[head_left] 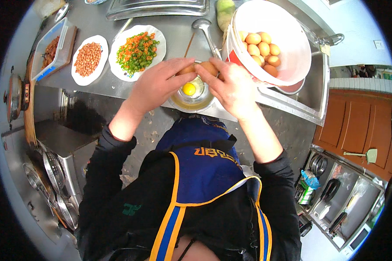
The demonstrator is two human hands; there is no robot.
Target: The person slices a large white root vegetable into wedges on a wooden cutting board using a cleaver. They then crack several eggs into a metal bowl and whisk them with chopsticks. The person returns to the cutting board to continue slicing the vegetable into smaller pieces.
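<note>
Above a metal bowl at the counter's front edge, both my hands hold brown egg pieces close together. My left hand has its fingers on one brown eggshell piece. In my right hand is another brown shell piece; the fingers partly hide both, so whether they are halves of one egg is unclear. A yellow egg yolk with clear egg white lies in the bowl below. To the right, a white bucket leans with several brown eggs inside.
A steel ladle, a single chopstick and a white radish lie behind the bowl. Leftward are a plate of sliced peppers, a plate of peanuts and a plastic container. The sink is at right.
</note>
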